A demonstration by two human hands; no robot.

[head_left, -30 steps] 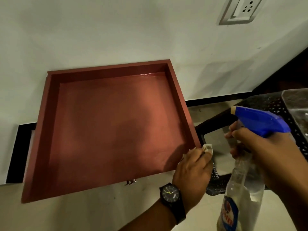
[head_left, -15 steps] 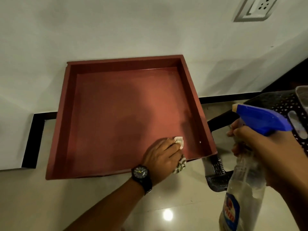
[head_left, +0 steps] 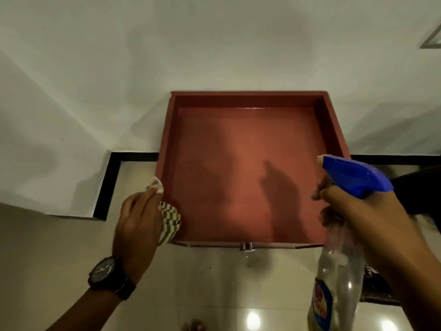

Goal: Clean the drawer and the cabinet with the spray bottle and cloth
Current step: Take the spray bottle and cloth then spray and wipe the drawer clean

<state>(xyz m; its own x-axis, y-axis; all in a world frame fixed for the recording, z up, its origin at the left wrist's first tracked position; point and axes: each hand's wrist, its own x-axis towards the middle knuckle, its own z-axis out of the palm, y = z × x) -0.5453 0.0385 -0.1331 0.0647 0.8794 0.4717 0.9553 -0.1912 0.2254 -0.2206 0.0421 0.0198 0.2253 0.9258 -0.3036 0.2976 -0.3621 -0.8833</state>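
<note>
A reddish-brown drawer stands pulled out from the white cabinet, with nothing lying inside it. My left hand grips a striped cloth against the drawer's left wall, near the front corner. My right hand holds a clear spray bottle with a blue trigger head over the drawer's right front corner. Its nozzle points left across the drawer.
A small metal knob sticks out of the drawer's front. Glossy beige floor tiles lie below. A black plastic basket sits to the right behind my right hand. A wall socket's corner shows at upper right.
My left hand has carried the cloth from the drawer's right front area across to its left wall. The view has shifted so the drawer sits more to the right. The bottle stays held.
</note>
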